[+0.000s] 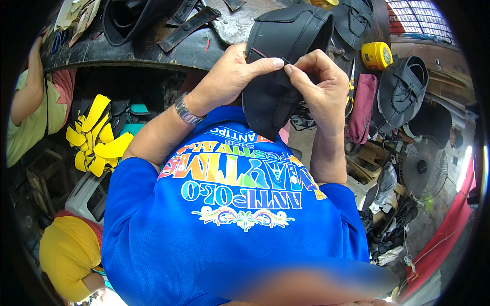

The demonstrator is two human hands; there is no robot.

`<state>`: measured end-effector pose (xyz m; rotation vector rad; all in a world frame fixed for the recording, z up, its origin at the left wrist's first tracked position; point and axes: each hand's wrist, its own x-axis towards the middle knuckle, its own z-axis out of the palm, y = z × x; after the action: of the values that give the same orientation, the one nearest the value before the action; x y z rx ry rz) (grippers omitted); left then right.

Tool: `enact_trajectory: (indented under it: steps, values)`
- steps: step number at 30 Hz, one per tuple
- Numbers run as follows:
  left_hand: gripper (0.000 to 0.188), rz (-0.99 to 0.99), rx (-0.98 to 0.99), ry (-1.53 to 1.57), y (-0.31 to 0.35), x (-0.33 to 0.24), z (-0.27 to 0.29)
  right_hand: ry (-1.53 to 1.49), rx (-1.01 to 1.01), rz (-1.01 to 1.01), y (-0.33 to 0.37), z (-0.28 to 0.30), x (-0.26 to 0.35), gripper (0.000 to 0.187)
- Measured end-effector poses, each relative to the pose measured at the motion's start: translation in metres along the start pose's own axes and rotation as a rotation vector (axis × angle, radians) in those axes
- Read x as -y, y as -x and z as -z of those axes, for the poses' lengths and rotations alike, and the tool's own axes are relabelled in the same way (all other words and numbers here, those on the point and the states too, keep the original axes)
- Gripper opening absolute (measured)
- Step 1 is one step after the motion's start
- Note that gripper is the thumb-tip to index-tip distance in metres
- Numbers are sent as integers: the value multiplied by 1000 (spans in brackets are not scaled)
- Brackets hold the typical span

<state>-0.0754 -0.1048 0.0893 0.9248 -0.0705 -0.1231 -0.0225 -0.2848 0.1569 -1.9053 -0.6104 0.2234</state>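
Observation:
A black leather shoe upper (270, 97), with stitched seams and a hollow opening, is upright in front of my chest at the worktable's edge. My left hand (236, 71), with a metal watch (189, 109) on its wrist, grips the upper's side. Its thumb lies across the leather and its fingers are mostly hidden behind. My right hand (322, 81) is closed in a pinch beside the left thumb tip, at the upper's middle. Whatever sits between those fingertips is too small to make out.
Dark strips (189, 28) and a black piece (127, 20) lie on the worktable (148, 56). A yellow tub (376, 55), a maroon cloth roll (361, 109) and a black shoe upper (402, 92) are at right. Yellow cut pieces (99, 135) pile at left, near other people.

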Motion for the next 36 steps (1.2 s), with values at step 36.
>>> enact_trajectory:
  steps: [36]
  values:
    - [28, 31, -106, -5, -8, -1, 13, 672, 57, 535, 18, -3, -23, 35]
